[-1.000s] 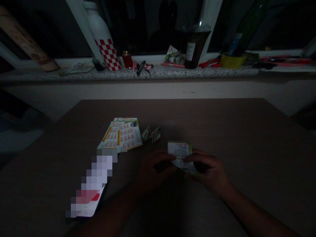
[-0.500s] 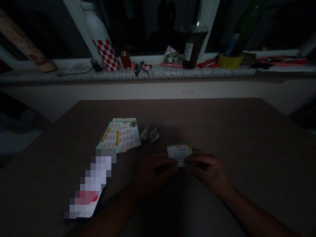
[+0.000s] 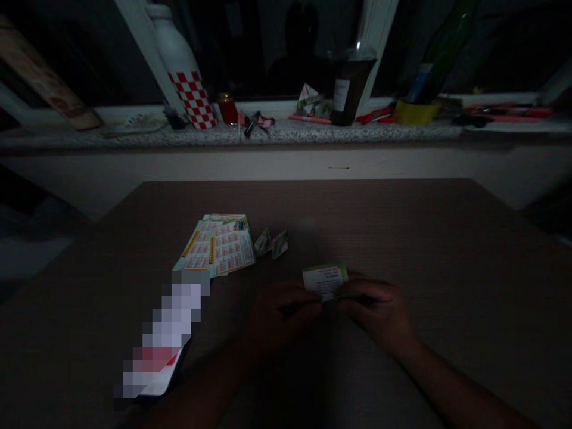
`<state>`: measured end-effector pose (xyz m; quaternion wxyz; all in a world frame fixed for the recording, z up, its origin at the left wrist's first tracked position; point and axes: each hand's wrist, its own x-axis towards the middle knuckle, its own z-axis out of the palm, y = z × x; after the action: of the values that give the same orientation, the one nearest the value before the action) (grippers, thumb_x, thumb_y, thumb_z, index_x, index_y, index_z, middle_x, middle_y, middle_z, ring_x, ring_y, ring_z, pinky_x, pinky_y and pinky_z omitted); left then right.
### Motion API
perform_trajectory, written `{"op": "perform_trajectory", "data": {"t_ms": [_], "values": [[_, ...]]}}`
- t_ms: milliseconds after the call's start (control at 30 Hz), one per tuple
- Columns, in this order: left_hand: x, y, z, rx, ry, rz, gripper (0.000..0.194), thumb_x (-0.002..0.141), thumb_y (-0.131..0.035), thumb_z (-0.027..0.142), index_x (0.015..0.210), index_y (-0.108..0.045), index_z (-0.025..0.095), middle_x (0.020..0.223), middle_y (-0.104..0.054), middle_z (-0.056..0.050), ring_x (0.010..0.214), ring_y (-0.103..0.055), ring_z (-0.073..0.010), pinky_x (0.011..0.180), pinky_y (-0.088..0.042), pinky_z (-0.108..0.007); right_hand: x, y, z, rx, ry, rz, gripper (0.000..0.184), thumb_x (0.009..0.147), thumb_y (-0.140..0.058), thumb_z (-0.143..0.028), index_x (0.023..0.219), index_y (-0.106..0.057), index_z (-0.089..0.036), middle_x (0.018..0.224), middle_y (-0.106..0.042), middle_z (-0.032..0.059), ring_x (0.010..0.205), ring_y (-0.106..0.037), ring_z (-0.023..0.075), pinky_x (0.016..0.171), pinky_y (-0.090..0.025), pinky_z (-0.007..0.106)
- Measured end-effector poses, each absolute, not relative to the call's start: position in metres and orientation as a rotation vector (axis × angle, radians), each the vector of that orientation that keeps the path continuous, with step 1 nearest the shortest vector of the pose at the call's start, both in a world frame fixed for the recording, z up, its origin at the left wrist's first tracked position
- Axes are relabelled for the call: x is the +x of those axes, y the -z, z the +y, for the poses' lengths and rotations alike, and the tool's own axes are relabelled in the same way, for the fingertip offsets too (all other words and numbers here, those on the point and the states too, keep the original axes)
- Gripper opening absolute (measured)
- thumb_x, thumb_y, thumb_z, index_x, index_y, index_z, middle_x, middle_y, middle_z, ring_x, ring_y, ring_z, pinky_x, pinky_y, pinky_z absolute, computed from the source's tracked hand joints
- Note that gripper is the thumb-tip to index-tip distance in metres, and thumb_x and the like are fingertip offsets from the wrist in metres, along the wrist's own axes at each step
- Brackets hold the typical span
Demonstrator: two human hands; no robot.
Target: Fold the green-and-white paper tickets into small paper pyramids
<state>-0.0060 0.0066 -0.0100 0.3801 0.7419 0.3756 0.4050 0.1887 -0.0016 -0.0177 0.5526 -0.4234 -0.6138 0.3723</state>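
Between my hands is a small printed paper [image 3: 325, 279], white with a green edge and lines of text; it looks folded. My left hand [image 3: 286, 307] pinches its near left edge between thumb and fingers. Opposite it, my right hand [image 3: 379, 304] grips the near right edge the same way. The fingertips cover the paper's lower edge. Farther off to the left, two small folded paper pieces [image 3: 271, 243] stand on the table, beside a fanned stack of printed paper sheets [image 3: 218, 247].
A phone [image 3: 156, 381], its screen blurred out, lies left of my left forearm on the brown table [image 3: 402, 220]. Along the sill behind stand a checkered bottle [image 3: 194, 98], a red jar [image 3: 227, 110], a dark lidded cup [image 3: 351, 89] and a green bottle [image 3: 447, 47].
Hardly anything differs. The paper between my fingers has tilted slightly, and both hands stay in nearly the same place.
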Motion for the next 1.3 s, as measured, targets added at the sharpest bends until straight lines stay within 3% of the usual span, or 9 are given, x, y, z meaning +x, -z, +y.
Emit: {"op": "perform_trajectory", "data": {"t_ms": [300, 367, 467, 567, 867, 1300], "values": [[-0.006, 0.0082, 0.0039, 1.953, -0.986, 0.918, 0.011, 0.08, -0.063, 0.022, 0.076, -0.072, 0.015, 0.081, -0.07, -0.007, 0.071, -0.066, -0.016, 0.062, -0.049, -0.024, 0.1871, 0.018, -0.0035, -1.023, -0.902, -1.417, 0.012, 0.068, -0.077, -0.024, 0.059, -0.071, -0.021, 0.064, -0.073, 0.0016, 0.056, -0.067, 0.0167, 0.054, -0.055, 0.025], [-0.0068, 0.0089, 0.0039, 1.916, -1.052, 0.991, 0.007, 0.077, -0.065, 0.022, 0.08, -0.069, 0.017, 0.091, -0.069, -0.007, 0.081, -0.065, -0.0177, 0.07, -0.05, -0.026, 0.1868, 0.0181, -0.0038, -1.023, -0.893, -1.432, 0.013, 0.068, -0.077, -0.024, 0.058, -0.07, -0.02, 0.063, -0.073, 0.0018, 0.056, -0.067, 0.0162, 0.054, -0.055, 0.024], [-0.0077, 0.013, 0.0044, 1.742, -1.092, 1.068, 0.02, 0.077, -0.066, 0.025, 0.096, -0.062, 0.018, 0.099, -0.064, -0.007, 0.09, -0.062, -0.0191, 0.077, -0.049, -0.029, 0.1862, 0.0196, -0.0043, -0.973, -0.926, -1.488, 0.013, 0.068, -0.077, -0.023, 0.059, -0.069, -0.019, 0.063, -0.073, 0.0023, 0.057, -0.067, 0.0156, 0.054, -0.054, 0.023], [-0.0073, 0.0152, 0.0052, 1.609, -1.028, 1.05, 0.025, 0.08, -0.065, 0.029, 0.102, -0.058, 0.019, 0.093, -0.063, -0.005, 0.086, -0.061, -0.0173, 0.075, -0.049, -0.028, 0.1861, 0.0224, -0.0054, -0.953, -0.993, -1.586, 0.012, 0.068, -0.078, -0.021, 0.061, -0.068, -0.018, 0.066, -0.073, 0.0032, 0.057, -0.067, 0.015, 0.053, -0.052, 0.022], [-0.0036, 0.0099, 0.0068, 1.667, -0.944, 0.978, 0.015, 0.082, -0.062, 0.027, 0.085, -0.069, 0.014, 0.077, -0.061, -0.004, 0.071, -0.058, -0.0141, 0.063, -0.044, -0.024, 0.1866, 0.0251, -0.0075, -1.001, -1.008, -1.756, 0.014, 0.072, -0.074, -0.022, 0.062, -0.067, -0.015, 0.063, -0.069, 0.0048, 0.057, -0.064, 0.0159, 0.051, -0.049, 0.024], [-0.0017, 0.0106, 0.005, 1.783, -0.953, 0.98, 0.015, 0.083, -0.06, 0.023, 0.076, -0.069, 0.012, 0.07, -0.061, -0.004, 0.064, -0.057, -0.0121, 0.058, -0.041, -0.022, 0.1866, 0.0246, -0.0092, -1.029, -0.978, -1.812, 0.022, 0.074, -0.071, -0.024, 0.057, -0.062, -0.014, 0.055, -0.061, 0.0022, 0.048, -0.054, 0.0115, 0.045, -0.041, 0.022]]}}
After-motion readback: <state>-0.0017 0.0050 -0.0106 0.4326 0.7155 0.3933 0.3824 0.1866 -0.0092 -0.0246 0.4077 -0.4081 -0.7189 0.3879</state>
